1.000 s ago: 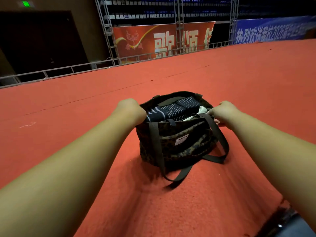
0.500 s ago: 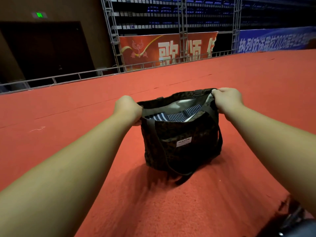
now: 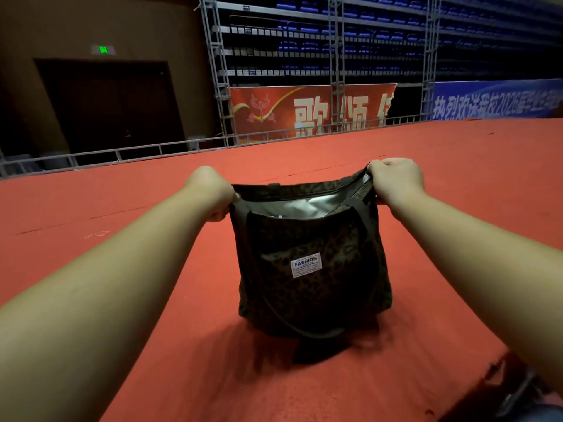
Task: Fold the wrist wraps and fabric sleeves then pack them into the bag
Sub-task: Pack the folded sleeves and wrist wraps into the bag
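Raised higher, left hand and right hand grip the bag rim, arms outstretched.

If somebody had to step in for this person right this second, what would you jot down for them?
Left hand: closed on the left end of the bag's top edge.
Right hand: closed on the right end of the same edge.
Bag: dark patterned tote with a FASHION label, standing upright on the red carpet, mouth held stretched between the hands and still open, showing the shiny lining.
Done: no wraps or sleeves lie loose on the carpet in view, so they look packed; only a sliver of something shows inside.
Left: probably just closing the bag.
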Motion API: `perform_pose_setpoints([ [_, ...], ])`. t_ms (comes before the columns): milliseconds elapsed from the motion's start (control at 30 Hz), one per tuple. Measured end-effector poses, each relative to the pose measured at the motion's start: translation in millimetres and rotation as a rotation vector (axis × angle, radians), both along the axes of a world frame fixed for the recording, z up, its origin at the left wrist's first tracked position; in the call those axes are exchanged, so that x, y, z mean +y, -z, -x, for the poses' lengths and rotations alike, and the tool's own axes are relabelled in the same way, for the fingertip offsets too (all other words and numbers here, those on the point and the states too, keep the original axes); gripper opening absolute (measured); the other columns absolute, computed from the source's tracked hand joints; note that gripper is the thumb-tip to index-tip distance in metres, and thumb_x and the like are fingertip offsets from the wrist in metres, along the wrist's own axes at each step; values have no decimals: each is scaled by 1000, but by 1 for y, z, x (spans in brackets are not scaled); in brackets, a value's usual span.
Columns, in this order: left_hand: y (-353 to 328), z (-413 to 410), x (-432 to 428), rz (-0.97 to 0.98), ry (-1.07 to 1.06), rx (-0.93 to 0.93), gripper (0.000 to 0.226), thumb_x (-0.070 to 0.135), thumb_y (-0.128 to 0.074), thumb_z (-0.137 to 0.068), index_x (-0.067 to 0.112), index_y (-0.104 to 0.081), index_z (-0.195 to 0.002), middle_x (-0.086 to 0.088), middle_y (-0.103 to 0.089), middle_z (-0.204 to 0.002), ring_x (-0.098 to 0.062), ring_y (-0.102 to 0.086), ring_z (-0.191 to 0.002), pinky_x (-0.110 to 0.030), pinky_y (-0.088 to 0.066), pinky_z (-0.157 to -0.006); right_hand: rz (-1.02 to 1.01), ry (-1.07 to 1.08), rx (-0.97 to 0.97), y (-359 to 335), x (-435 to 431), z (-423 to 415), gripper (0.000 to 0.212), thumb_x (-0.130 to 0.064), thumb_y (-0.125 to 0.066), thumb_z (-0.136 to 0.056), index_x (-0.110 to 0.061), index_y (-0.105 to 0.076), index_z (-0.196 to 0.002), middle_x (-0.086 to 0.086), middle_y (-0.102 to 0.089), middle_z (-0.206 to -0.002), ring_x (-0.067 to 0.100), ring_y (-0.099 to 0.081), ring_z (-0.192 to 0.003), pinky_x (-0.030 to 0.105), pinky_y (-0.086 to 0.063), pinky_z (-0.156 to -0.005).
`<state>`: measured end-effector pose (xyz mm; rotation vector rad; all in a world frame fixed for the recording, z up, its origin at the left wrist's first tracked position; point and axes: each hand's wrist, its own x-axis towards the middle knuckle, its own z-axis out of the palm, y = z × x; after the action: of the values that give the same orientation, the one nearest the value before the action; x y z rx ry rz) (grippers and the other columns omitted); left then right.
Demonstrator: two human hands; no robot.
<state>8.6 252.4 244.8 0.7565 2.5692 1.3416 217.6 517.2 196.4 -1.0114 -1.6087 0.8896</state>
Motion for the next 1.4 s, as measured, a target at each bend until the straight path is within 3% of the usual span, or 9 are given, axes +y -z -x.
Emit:
perform_pose_setpoints([
  [167, -7, 6, -59, 6, -36, -75, 28, 2, -79, -91, 5, -54, -78, -8, -46, -63, -22, -39, -53, -23, -36, -42, -102, -69, -128, -17, -69, 5, 23, -39, -48, -69, -19, -53, -58, 7, -44, -60, 26, -45, -56, 39, -39, -58],
  [600, 12, 21, -182, 205, -180, -25, 24, 10, -80, -94, 3, -59, -86, -15, -52, -73, -26, -43, -59, -34, -40, -54, -117, -191, -224, 10, -196, 34, 39, -25, -51, -87, -17, -34, -53, -1, -30, -53, 25, -30, -57, 40, -21, -56],
  [900, 40, 24, -190, 320, -178, 197, 13, 5, -62, -90, -6, -67, -84, -18, -61, -65, -32, -56, -50, -35, -52, -53, 7, -294, -204, 37, -207, 27, 25, -32, -53, -81, -14, -60, -65, 4, -51, -57, 26, -50, -48, 31, -41, -54],
  [967, 36, 10, -184, 423, -144, 252, 18, 5, -55, -89, -5, -69, -95, -20, -69, -78, -34, -66, -61, -36, -58, -59, 57, -350, -206, 40, -203, 21, 26, -26, -56, -85, -8, -65, -68, -2, -53, -50, 26, -53, -48, 31, -50, -54],
  [1033, 34, -5, -173, 539, -150, 340, 25, 10, -55, -93, -2, -67, -110, -22, -66, -106, -39, -68, -92, -41, -59, -78, 134, -413, -202, 41, -200, 14, 26, -24, -57, -89, -9, -65, -69, -1, -54, -49, 27, -50, -53, 35, -51, -57],
  [1133, 35, -32, -152, 570, -210, 571, 34, 23, -61, -95, 7, -58, -124, -19, -46, -135, -40, -46, -125, -49, -45, -100, 198, -424, -238, 45, -190, 3, 30, -31, -56, -87, -7, -65, -71, 10, -58, -61, 27, -46, -57, 37, -41, -59],
  [1233, 41, -58, -121, 427, 45, 677, 30, 29, -58, -97, 12, -61, -122, -13, -52, -131, -35, -47, -122, -50, -47, -101, 237, -504, -322, 56, -181, -10, 34, -32, -54, -87, -3, -71, -81, 14, -64, -64, 28, -49, -61, 38, -39, -61],
  [1333, 46, -86, -96, 371, 368, 578, 29, 30, -56, -95, 13, -73, -111, -10, -73, -113, -29, -68, -100, -46, -60, -89, 308, -657, -400, 63, -177, -24, 31, -29, -50, -85, -9, -72, -89, 10, -71, -76, 23, -50, -65, 34, -36, -58],
  [1400, 53, -101, -84, 317, 469, 530, 28, 25, -57, -97, 14, -72, -118, -7, -75, -115, -26, -69, -104, -42, -60, -91, 315, -709, -472, 65, -175, -30, 36, -27, -49, -71, -10, -76, -86, 9, -74, -83, 24, -52, -71, 33, -39, -61],
])
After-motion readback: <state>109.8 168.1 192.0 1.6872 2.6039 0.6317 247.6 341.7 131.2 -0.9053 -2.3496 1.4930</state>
